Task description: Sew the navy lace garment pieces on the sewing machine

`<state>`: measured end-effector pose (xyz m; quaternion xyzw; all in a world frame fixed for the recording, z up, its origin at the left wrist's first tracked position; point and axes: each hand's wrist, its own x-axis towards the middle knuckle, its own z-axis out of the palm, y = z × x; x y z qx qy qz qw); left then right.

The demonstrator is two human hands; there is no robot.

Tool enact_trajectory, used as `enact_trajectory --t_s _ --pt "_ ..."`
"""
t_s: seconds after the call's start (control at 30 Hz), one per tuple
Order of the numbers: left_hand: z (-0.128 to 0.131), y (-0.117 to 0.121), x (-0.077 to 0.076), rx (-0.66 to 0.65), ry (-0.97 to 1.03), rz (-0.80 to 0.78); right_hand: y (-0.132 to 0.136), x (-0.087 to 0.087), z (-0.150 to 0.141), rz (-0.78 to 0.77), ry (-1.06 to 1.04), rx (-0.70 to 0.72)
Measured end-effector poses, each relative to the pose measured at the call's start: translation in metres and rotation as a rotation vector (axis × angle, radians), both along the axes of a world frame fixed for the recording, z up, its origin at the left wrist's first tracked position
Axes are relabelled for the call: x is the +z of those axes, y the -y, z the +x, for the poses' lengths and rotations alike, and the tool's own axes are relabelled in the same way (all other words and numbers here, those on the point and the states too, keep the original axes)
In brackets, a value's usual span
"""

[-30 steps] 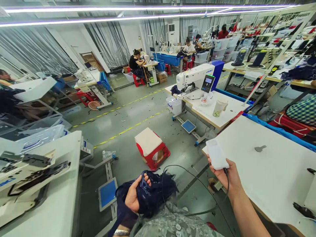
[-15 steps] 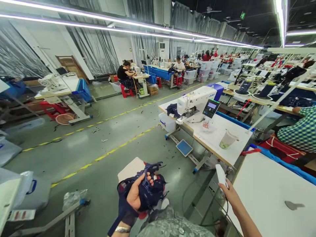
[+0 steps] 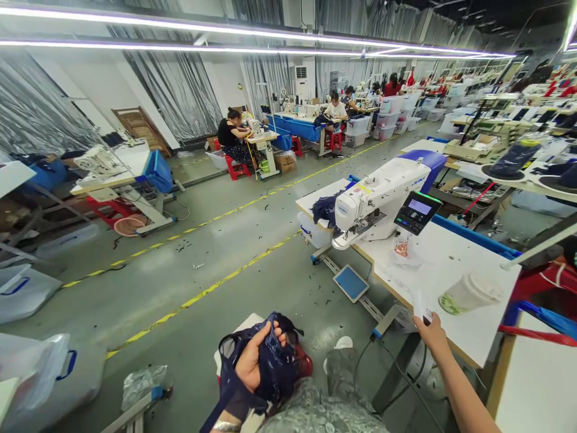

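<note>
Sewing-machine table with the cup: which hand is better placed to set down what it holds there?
Right, I'd judge: the right hand holds the white device by the sewing-machine table's near edge, close to the cup. The left hand grips the navy fabric bundle farther off, near the stool.

Own hands: 2, left hand (image 3: 251, 364) and right hand (image 3: 431, 334). 1 navy fabric bundle (image 3: 278, 367), pieces in it not countable. 1 white handheld device (image 3: 419, 305), blurred. Nearest surface (image 3: 433, 248): 1 sewing machine (image 3: 385, 195), 1 control panel (image 3: 417, 211), 1 cup (image 3: 469, 293), 1 small clear bag (image 3: 402, 249). 1 blue pedal (image 3: 351, 282) underneath. 2 yellow floor lines (image 3: 198, 297). 1 peach basin (image 3: 129, 225). 1 air conditioner (image 3: 300, 81). At least 2 thread cones (image 3: 516, 159). At least 4 co-workers (image 3: 231, 133); farther ones too small to count.
</note>
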<state>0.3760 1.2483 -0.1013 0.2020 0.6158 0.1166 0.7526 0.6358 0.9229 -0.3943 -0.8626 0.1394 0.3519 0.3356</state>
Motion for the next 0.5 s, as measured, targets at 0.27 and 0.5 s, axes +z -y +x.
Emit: enact_trajectory --t_s 0.27,0.5 --pt "0.111 -0.035 -0.037 -0.017 -0.095 0.025 -0.059 -0.037 0.059 -0.261 0.206 0.083" --pt "0.187 -0.072 -0.079 -0.104 -0.141 0.034 -0.072 -0.048 0.100 -0.269 0.410 0.009"
